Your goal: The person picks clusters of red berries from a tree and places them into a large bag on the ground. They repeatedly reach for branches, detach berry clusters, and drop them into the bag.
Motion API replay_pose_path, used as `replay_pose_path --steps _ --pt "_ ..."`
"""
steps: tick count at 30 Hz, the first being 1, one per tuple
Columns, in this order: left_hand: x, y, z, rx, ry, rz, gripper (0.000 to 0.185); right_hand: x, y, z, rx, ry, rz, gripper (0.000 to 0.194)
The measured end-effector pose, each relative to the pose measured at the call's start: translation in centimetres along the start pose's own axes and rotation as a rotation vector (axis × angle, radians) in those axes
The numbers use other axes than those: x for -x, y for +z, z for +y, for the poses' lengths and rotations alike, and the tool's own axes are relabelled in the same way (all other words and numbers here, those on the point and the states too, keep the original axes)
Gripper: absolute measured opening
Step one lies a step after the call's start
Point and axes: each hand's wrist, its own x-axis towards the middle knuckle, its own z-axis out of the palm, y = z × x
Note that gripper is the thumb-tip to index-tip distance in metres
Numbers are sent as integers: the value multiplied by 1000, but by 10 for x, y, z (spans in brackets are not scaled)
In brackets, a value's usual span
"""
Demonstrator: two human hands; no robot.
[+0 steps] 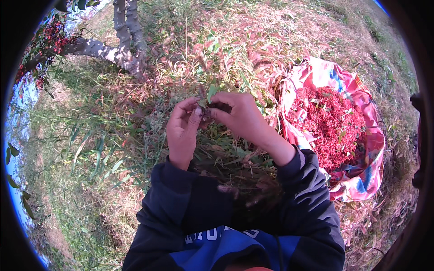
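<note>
My left hand (183,130) and my right hand (242,113) meet in front of me above the grass. Thumb and fingers of both pinch a small leafy sprig (202,102) with green leaf pieces; the fingertips hide most of it, so its exact shape is unclear. To the right of my right forearm lies a pink flowered cloth (374,139), gathered up like a bag or basket lining. It holds a large heap of red berry clusters (327,127), probably Sichuan pepper, with some green leaves mixed in.
A tree trunk (130,62) with knobbly bark rises at the upper left. Its low branch (90,48) reaches left and bears red berry clusters (57,37). Tall grass and weeds (98,149) cover the ground. A few leaves (13,150) hang at the left rim.
</note>
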Motion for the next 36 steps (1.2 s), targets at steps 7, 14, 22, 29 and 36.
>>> replay_pose_path --steps 7,14,22,29,36 --pt "-4 -10 -3 396 -192 66 10 -4 -13 4 -641 287 -125 14" --pt "-7 -16 -9 481 -153 51 9 -7 -22 9 -686 308 -131 23" --pt "0 -7 -9 288 -225 22 14 -3 2 -1 -359 44 -92 17" --pt "-1 -3 -7 401 -171 90 18 -4 -13 -2 -600 270 -150 12" --pt "-3 -7 -4 495 -139 103 14 -7 -36 -1 -582 256 -104 31"
